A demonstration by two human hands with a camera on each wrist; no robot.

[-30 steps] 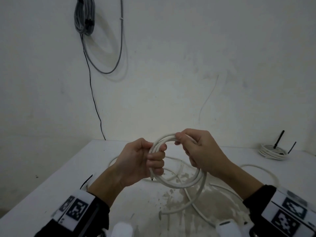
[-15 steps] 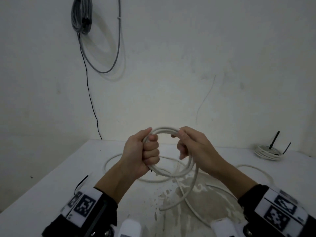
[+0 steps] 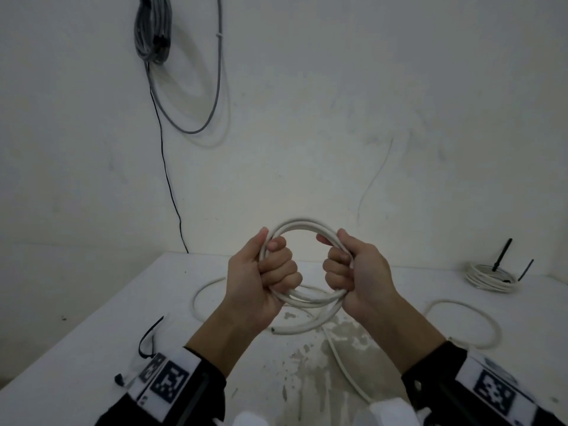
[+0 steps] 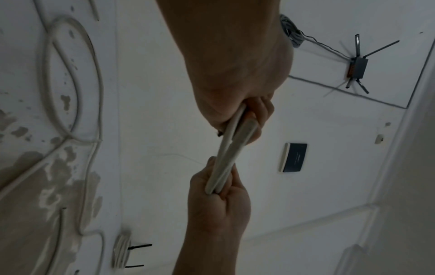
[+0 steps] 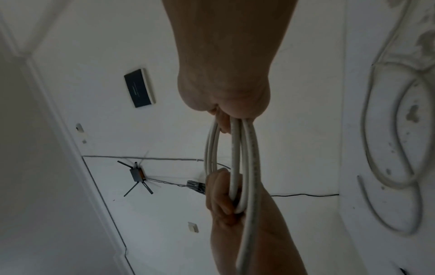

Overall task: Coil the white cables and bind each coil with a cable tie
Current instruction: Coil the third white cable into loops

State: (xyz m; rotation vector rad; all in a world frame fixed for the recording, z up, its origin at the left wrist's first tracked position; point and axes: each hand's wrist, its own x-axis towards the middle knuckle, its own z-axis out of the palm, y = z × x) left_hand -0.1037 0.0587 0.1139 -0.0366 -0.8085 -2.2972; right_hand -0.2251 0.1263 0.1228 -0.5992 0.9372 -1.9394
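Note:
I hold a round coil of white cable upright above the white table. My left hand grips the coil's left side with the fingers wrapped round it. The coil's right side sits in the curled fingers of my right hand. The wrist views show the same coil stretched between both fists. A loose cable end hangs below the coil. Another white cable lies looped on the table to the right. A black cable tie lies near my left forearm.
A bound white coil with black ties sits at the table's far right. A grey cable bundle hangs on the wall with a thin black wire running down. The tabletop has worn, stained patches in front of me.
Both hands have lifted the coil and moved apart to opposite sides of it. My right hand went from pinching the top to gripping the right side.

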